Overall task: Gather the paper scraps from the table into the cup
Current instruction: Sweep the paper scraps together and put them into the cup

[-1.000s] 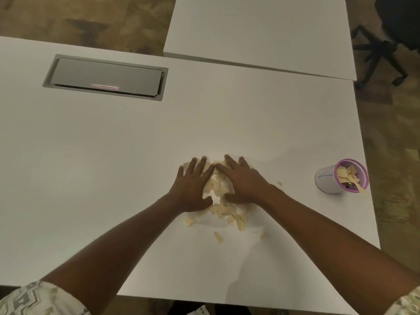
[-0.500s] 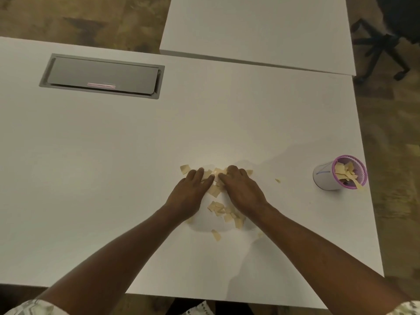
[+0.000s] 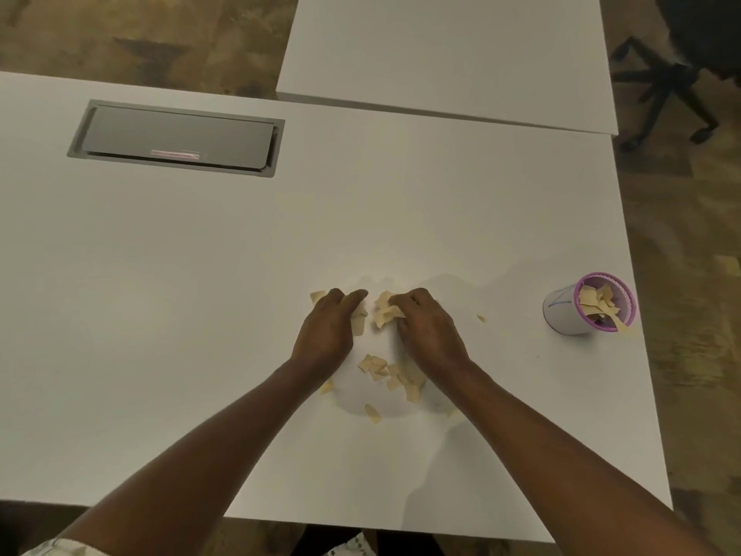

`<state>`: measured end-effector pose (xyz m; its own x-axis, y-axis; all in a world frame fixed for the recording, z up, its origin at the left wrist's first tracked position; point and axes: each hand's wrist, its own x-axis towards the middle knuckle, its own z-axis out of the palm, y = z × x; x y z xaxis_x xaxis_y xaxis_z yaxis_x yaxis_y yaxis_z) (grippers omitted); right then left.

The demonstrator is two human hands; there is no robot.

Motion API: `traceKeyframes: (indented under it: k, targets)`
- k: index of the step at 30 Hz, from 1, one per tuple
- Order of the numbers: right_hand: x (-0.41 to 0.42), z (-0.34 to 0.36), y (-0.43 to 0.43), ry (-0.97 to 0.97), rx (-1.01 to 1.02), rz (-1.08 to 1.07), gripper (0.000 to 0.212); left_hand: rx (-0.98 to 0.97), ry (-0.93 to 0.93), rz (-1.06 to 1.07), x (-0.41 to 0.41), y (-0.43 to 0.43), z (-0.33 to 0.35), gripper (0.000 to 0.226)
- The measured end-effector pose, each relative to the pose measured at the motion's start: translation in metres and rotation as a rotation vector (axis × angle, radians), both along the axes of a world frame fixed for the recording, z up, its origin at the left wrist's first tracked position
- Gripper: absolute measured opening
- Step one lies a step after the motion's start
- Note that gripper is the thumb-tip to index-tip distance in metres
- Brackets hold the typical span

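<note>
Two hands on the white table [image 3: 200, 315], one cup [image 3: 589, 305], and too many paper scraps [image 3: 391, 373] to count exactly. Using the cup as landmark: it's lying on its side, partly filled with scraps, well off to the right of both hands. Left hand [image 3: 326, 329] has fingers curled narrow over scraps; right hand [image 3: 427, 329] is bunched around a clump. A loose cluster sits between the wrists, one stray bit [image 3: 481, 318] toward the cup. Half a second ago the fingertips were touching; now they've pulled apart and curled tighter.
</note>
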<state>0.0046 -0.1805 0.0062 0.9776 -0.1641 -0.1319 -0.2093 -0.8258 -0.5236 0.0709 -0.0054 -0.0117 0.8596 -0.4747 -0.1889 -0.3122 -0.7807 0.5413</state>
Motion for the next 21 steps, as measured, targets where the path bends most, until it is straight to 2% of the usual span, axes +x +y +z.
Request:
traceKeyframes:
  k: [2, 5, 13, 21]
  targets:
    - [-0.002, 0.005, 0.0, -0.042, 0.066, -0.072, 0.031, -0.081, 0.013, 0.078, -0.004, -0.004, 0.004, 0.046]
    - [-0.007, 0.006, -0.003, -0.016, 0.061, -0.112, 0.027, -0.169, 0.061, 0.167, -0.011, -0.008, 0.007, 0.048]
    - [-0.017, 0.012, -0.011, -0.077, 0.063, -0.21, 0.021, -0.235, 0.13, 0.274, -0.024, -0.021, 0.018, 0.055]
    - [-0.024, 0.02, -0.029, 0.044, 0.468, -0.411, 0.014, -0.243, 0.144, 0.335, -0.032, -0.039, 0.026, 0.041]
